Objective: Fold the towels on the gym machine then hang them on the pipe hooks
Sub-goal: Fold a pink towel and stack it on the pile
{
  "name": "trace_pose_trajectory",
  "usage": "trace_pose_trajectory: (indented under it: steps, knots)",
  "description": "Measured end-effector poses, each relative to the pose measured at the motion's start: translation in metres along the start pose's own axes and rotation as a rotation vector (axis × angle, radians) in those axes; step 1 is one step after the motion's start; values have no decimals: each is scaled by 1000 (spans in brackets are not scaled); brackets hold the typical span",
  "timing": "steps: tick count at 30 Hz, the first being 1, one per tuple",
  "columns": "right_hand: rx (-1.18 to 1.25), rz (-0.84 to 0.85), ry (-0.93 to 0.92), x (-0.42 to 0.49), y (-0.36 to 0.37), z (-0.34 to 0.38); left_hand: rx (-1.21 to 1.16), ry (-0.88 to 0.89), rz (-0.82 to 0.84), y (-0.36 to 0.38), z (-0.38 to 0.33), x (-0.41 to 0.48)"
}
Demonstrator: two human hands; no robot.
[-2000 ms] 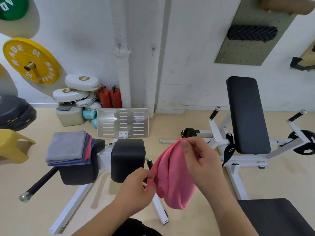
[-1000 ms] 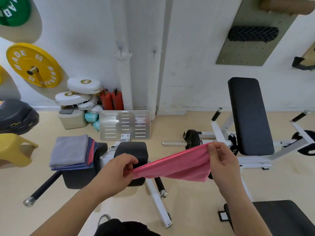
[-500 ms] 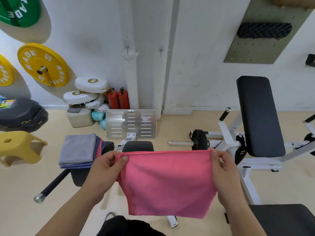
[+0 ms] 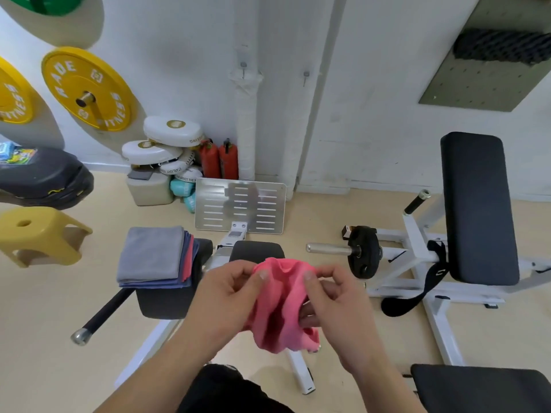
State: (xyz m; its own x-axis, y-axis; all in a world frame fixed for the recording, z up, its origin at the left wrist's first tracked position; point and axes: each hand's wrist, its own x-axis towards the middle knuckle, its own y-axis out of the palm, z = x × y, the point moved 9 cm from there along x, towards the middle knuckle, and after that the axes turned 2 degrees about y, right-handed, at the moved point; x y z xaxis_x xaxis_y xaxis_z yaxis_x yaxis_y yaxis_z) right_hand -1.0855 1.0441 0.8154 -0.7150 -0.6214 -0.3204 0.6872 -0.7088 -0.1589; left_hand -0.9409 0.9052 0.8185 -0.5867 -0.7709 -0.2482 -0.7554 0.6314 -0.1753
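Now my left hand (image 4: 226, 296) and right hand (image 4: 338, 302) pinch the pink towel (image 4: 280, 311) bunched between them, seemingly mid-fold; next, square its edges.

Wall (image 4: 372, 84): white, yellow weight plates (image 4: 89, 87) mounted left, olive pegboard (image 4: 483, 81) right.
Floor (image 4: 44, 323): beige, with yellow stool (image 4: 35, 236) left, two red fire extinguishers (image 4: 219, 160) against the wall.

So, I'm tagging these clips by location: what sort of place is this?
Most likely a gym: yellow weight plate on the wall, black padded bench at right, small black plate on a loading bar.
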Motion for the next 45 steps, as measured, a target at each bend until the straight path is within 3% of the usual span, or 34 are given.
trace_pose_trajectory:
  steps: [4,11,14,21,23,26,28,31,34,37,40,45]
  knots:
    - [-30,63,-60,5,55,30,104,149,59,-3,-18,7]
    - [-28,29,-1,46,114,56,105,139,59,-65,-19,55]
    - [-81,17,-84,54,140,75,162,157,107,-83,-24,75]
    - [-88,189,-71,51,184,99,151,176,188,-119,-38,97]
    - [-62,122,-61,51,182,99,165,181,237,-124,-37,102]
    - [-47,-125,-43,58,159,95,203,214,282,-130,-40,105]
    - [-239,-182,-161,67,149,102,209,233,286,-135,-40,104]
    - [-606,-51,-443,82,159,118,221,281,289,-139,-46,103]
    - [-808,118,-594,87,173,125,265,360,210,-150,-57,101]
    - [-892,219,-633,90,185,132,314,431,89,-165,-61,101]
    - [-966,327,-548,92,198,125,244,306,20,-180,-42,110]
    - [-1046,436,-681,68,233,126,168,212,-68,-205,-23,111]
